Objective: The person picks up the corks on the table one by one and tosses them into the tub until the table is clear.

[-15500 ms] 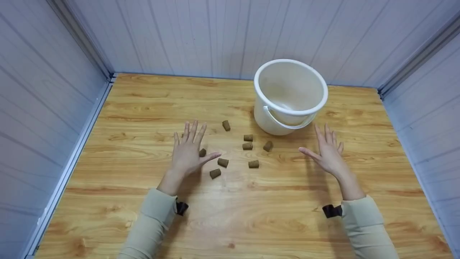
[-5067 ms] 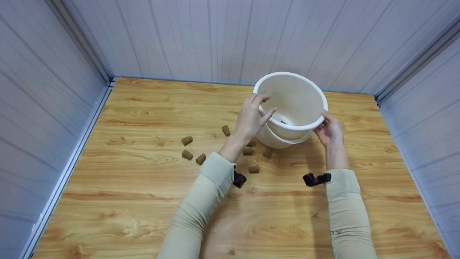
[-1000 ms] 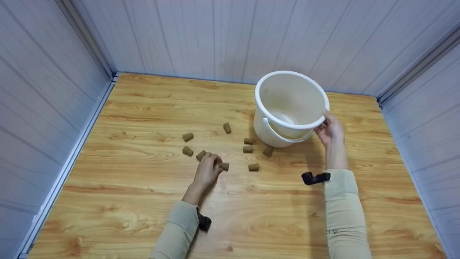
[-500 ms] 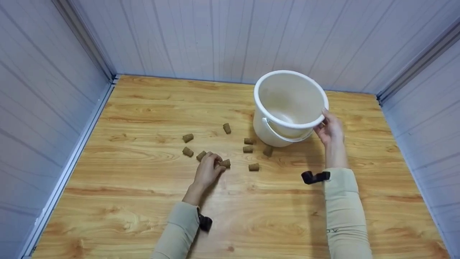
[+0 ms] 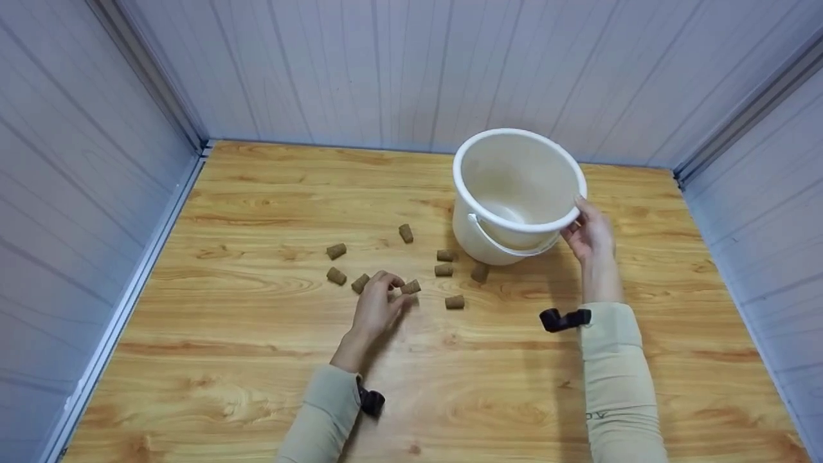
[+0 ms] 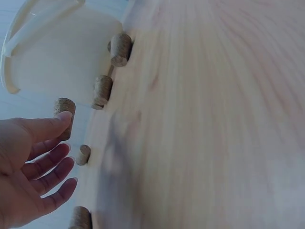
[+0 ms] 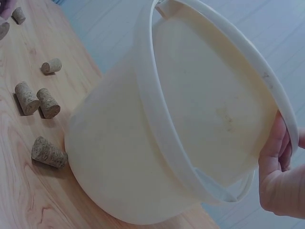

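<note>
My left hand (image 5: 375, 307) pinches a cork stopper (image 5: 411, 287) between thumb and fingers, just above the wooden table. In the left wrist view the cork (image 6: 65, 106) sits at the thumb tip, and the other fingers are spread loosely. My right hand (image 5: 593, 235) grips the rim of a white plastic bucket (image 5: 492, 239), thumb on one side and fingers on the other. The bucket stands upright with its handle (image 5: 508, 247) hanging down at the front. Part of its inside floor is hidden by the near wall.
Several loose corks lie on the table: one cork (image 5: 454, 302) right of my left hand, another cork (image 5: 443, 271) near the bucket, and a cork (image 5: 336, 251) farther left. A cork (image 7: 49, 152) lies right at the bucket's base. Pale panel walls (image 5: 321, 71) surround the table.
Since the oldest frame my right hand has taken the bucket rim, and a cork went into the bucket. Within the last second my left hand has raised another cork slightly, moving it right.
</note>
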`<state>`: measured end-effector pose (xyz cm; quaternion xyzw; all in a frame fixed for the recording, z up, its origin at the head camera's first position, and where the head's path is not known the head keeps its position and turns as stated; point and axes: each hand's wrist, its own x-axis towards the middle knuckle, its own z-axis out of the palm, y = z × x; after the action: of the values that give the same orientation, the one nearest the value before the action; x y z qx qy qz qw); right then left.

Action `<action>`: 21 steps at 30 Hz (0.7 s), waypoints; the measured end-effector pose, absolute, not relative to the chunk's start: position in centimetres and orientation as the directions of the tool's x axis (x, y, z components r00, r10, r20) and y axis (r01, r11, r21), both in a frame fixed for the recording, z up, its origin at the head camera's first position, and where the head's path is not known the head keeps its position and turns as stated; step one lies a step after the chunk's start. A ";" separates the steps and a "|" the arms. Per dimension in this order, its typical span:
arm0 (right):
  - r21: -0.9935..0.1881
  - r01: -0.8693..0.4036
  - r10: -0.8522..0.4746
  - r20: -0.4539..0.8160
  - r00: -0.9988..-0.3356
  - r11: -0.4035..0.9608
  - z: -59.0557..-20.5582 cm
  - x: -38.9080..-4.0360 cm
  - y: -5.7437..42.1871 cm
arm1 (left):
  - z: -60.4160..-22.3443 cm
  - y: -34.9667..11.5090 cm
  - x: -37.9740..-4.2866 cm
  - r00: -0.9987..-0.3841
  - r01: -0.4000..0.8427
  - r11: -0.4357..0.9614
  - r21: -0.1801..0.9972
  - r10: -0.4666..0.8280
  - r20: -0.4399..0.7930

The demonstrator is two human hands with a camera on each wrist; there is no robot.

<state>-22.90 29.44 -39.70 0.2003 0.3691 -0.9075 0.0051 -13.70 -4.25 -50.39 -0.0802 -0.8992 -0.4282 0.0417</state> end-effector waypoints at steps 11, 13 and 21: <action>-0.674 0.146 0.139 -0.350 -0.926 -0.725 -39.9 -22.8 29.4 | -48.5 -3.4 -13.8 -0.953 0.300 0.601 0.741 0.146 0.267; -0.668 0.152 0.134 -0.356 -0.925 -0.728 -39.8 -22.8 29.5 | -48.1 -3.2 -13.8 -0.947 0.315 0.596 0.739 0.149 0.284; -0.640 0.184 0.112 -0.393 -0.913 -0.746 -39.7 -22.9 29.4 | -46.7 -2.3 -14.1 -0.924 0.374 0.572 0.730 0.157 0.350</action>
<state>-22.93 29.43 -39.73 0.2079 0.3557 -0.9110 0.0197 -14.13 -2.26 -46.68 -0.1512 -0.8779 -0.4372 0.1238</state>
